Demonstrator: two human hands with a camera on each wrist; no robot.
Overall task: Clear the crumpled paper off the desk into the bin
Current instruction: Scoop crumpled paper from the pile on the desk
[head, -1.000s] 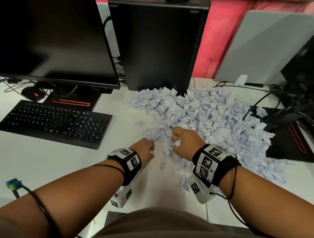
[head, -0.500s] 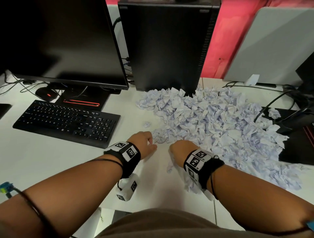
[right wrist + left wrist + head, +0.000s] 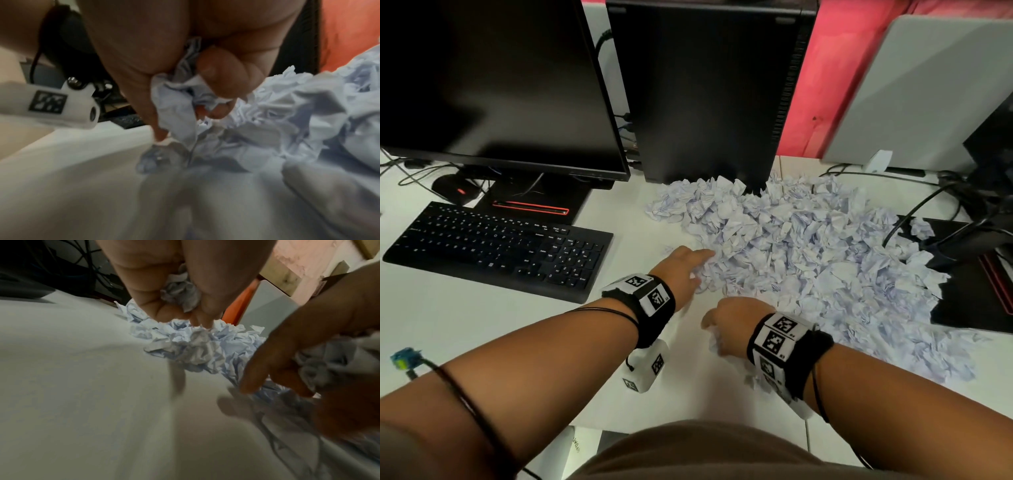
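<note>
while both fists clutch crumpled paper, left hand (image 3: 683, 270) and right hand (image 3: 732, 325) work the heap (image 3: 808, 260) before the computer tower (image 3: 709, 89); gathering step, bin unseen, carrying follows.

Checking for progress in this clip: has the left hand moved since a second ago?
Yes. The left hand has reached forward, away from the person, past the near edge of the keyboard and into the crumpled paper.
</note>
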